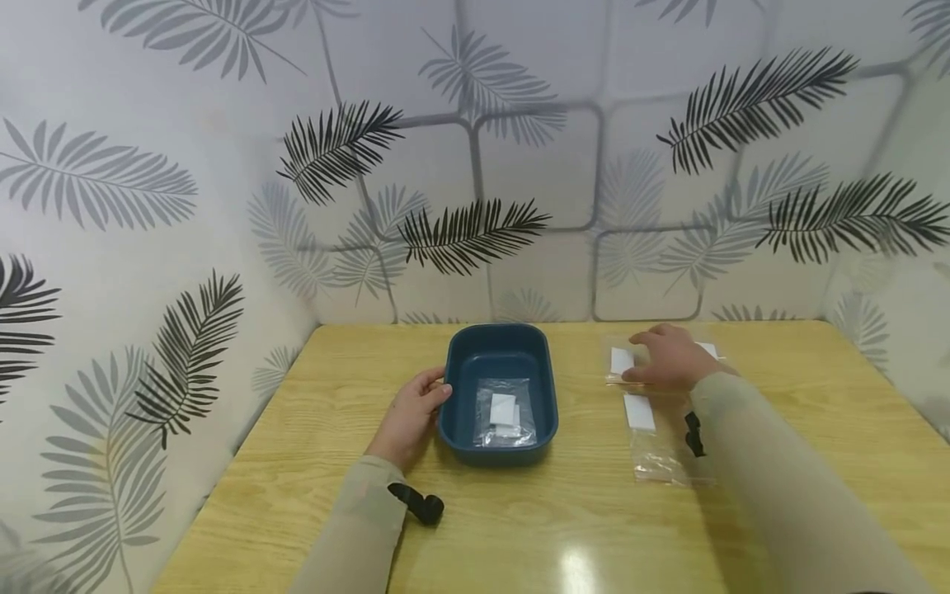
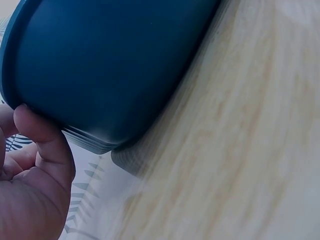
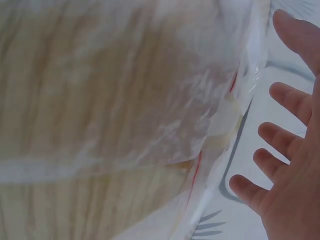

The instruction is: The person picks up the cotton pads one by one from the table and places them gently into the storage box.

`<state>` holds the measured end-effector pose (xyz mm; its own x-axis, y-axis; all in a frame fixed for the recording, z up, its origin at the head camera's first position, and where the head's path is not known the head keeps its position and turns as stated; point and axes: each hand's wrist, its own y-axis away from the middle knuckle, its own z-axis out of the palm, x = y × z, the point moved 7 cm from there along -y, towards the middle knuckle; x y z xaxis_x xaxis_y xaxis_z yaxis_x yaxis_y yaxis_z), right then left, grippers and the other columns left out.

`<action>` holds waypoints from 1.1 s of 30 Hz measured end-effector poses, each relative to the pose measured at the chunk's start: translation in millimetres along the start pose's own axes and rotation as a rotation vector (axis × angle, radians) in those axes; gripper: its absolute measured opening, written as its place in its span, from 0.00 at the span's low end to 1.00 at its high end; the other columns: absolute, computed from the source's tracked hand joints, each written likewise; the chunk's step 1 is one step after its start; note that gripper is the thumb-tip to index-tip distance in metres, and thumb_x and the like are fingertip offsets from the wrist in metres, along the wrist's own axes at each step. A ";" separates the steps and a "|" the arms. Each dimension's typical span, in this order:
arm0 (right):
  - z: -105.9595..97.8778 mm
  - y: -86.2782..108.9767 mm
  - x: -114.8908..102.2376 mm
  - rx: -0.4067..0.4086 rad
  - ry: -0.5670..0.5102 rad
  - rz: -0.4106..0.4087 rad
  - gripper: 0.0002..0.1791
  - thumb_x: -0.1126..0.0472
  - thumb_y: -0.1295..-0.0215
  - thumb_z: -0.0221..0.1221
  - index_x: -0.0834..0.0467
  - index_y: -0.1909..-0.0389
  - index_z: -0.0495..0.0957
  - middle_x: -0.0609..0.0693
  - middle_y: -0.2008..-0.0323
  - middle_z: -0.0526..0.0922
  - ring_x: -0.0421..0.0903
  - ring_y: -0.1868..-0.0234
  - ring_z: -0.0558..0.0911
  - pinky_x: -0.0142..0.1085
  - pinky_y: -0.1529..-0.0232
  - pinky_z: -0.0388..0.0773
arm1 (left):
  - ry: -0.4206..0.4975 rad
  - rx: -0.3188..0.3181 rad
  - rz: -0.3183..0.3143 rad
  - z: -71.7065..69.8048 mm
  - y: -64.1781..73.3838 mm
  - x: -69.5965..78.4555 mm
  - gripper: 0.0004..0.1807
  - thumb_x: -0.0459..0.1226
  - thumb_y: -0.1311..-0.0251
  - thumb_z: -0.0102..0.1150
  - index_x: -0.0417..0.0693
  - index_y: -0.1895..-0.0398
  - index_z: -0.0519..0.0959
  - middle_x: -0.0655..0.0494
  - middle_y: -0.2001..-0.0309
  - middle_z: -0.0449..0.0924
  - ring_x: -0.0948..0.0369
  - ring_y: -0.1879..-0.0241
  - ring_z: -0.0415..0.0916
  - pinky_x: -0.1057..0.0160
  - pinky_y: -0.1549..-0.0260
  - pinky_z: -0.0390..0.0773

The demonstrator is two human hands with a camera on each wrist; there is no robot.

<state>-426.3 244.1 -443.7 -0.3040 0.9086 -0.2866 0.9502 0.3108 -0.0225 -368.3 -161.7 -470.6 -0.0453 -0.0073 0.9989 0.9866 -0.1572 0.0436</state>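
A dark blue plastic tub [image 1: 462,355] stands on the table, and inside it lies a clear plastic bag [image 1: 486,429] with white pieces. My left hand [image 1: 417,412] holds the tub by its left side, thumb at the rim; the left wrist view shows the bent thumb [image 2: 42,132] against it. Over the clear zip bags at the right hovers my right hand [image 1: 671,359], its fingers spread in the right wrist view. One bag with a white card [image 1: 622,361] lies partly under that hand. Nearer me is another bag [image 1: 653,462] with a white card. Red seal lines show on the bags [image 3: 150,110].
The wooden table [image 1: 297,478] meets a leaf-patterned wall covering [image 1: 534,272] at its back edge and left side. Black straps [image 1: 419,503] are on both wrists. Light glares off the table near the front.
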 end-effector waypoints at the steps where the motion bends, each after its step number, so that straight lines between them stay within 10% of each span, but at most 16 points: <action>1: -0.4 0.0 0.8 -0.003 0.003 0.006 0.45 0.38 0.40 0.67 0.64 0.31 0.70 0.74 0.34 0.65 0.76 0.34 0.61 0.68 0.41 0.65 | -0.004 0.001 -0.001 -0.3 0.0 0.7 0.24 0.35 0.24 0.52 0.41 0.27 0.67 0.38 0.46 0.74 0.55 0.59 0.75 0.63 0.63 0.77; 21: 19.1 -20.6 19.8 -0.061 0.030 0.061 0.57 0.21 0.50 0.62 0.56 0.26 0.68 0.74 0.28 0.57 0.77 0.30 0.54 0.75 0.44 0.62 | 0.000 -0.011 0.000 0.0 0.0 0.9 0.24 0.35 0.23 0.51 0.41 0.27 0.67 0.38 0.45 0.75 0.54 0.57 0.76 0.63 0.62 0.77; 33: 11.2 -6.7 6.6 -0.074 0.047 0.075 0.50 0.27 0.44 0.63 0.57 0.29 0.71 0.75 0.29 0.58 0.79 0.31 0.54 0.75 0.46 0.63 | 0.014 -0.020 0.001 0.3 -0.4 0.2 0.25 0.35 0.23 0.51 0.42 0.26 0.66 0.37 0.43 0.75 0.52 0.53 0.77 0.63 0.59 0.79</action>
<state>-433.9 244.9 -456.2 -0.2365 0.9416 -0.2398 0.9633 0.2595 0.0688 -368.7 -161.4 -470.4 -0.0462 -0.0217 0.9987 0.9834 -0.1766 0.0417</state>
